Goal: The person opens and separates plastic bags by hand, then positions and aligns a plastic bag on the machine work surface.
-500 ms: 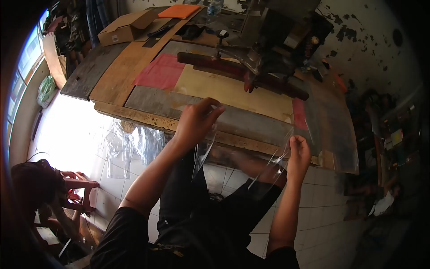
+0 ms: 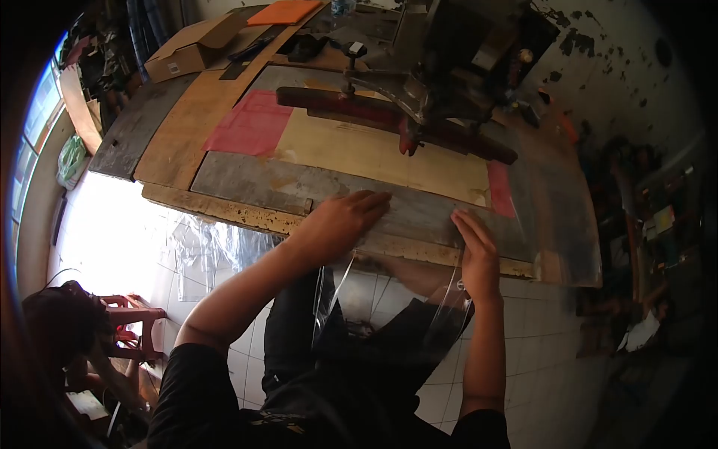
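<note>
A clear plastic sheet (image 2: 389, 299) hangs from the table's front edge between my hands, over my lap. My left hand (image 2: 345, 222) lies on the grey board with its fingers pressed together, on the sheet's upper left part. Near the sheet's right side, my right hand (image 2: 477, 251) points its closed-up fingers at the board. Behind them is the work surface with a yellow strip (image 2: 359, 150) and red patches (image 2: 250, 123) at its ends. A dark red press bar (image 2: 336, 106) is above the strip.
A cardboard box (image 2: 191, 56) and an orange folder (image 2: 284, 11) are at the back left. More clear plastic (image 2: 217, 243) hangs from the front edge. A person (image 2: 67, 322) is at the lower left by a red stool (image 2: 142, 325). A green bag (image 2: 72, 161) hangs left.
Both hands have moved onto the table's front edge, and the plastic's top has come with them. My fingers have straightened from a pinch. The view has shifted slightly.
</note>
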A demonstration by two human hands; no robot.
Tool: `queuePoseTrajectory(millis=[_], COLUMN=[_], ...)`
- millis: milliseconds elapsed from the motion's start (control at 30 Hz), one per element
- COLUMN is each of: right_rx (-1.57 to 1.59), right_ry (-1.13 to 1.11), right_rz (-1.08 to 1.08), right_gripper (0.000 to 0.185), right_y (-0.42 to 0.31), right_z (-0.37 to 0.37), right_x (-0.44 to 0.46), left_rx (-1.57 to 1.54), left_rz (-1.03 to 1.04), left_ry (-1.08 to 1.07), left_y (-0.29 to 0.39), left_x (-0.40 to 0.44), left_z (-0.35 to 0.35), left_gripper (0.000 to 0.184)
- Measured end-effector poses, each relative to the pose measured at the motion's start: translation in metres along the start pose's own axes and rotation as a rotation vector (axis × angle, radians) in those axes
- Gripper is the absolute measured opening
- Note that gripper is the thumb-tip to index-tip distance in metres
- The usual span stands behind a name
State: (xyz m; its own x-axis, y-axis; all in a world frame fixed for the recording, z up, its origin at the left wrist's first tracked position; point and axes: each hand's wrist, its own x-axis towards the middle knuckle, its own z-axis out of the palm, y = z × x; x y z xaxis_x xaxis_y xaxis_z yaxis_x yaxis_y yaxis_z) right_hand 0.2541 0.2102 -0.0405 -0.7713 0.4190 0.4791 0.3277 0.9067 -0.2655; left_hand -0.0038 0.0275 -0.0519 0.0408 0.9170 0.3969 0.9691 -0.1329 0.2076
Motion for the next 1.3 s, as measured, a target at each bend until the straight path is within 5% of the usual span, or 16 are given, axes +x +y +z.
queuePoseTrajectory(millis=[267, 633, 867, 1300], right_rx=[0.050, -0.485, -0.138, -0.342], right_ry=[-0.205, -0.241, -0.275, -0.272], right_rz=[0.097, 0.085, -0.066, 0.066], right_gripper=[0.048, 0.057, 0.058, 0.071], right_y=[-0.009, -0.048, -0.064, -0.018], right_z=[-0.014, 0.004, 0.036, 0.002], right_x=[-0.001, 0.002, 0.015, -0.012], left_rx=[0.072, 0.084, 0.136, 0.027], left_rz=[-0.197, -0.259, -0.248, -0.301], left_ry=[-0.041, 0.010, 0.017, 0.038], left_y=[0.032, 0.044, 0.047, 0.047], left_x=[-0.015, -0.007, -0.005, -0.003], left_z=[0.012, 0.019, 0.022, 0.019], left_gripper=[0.068, 0.076, 0.079, 0.077])
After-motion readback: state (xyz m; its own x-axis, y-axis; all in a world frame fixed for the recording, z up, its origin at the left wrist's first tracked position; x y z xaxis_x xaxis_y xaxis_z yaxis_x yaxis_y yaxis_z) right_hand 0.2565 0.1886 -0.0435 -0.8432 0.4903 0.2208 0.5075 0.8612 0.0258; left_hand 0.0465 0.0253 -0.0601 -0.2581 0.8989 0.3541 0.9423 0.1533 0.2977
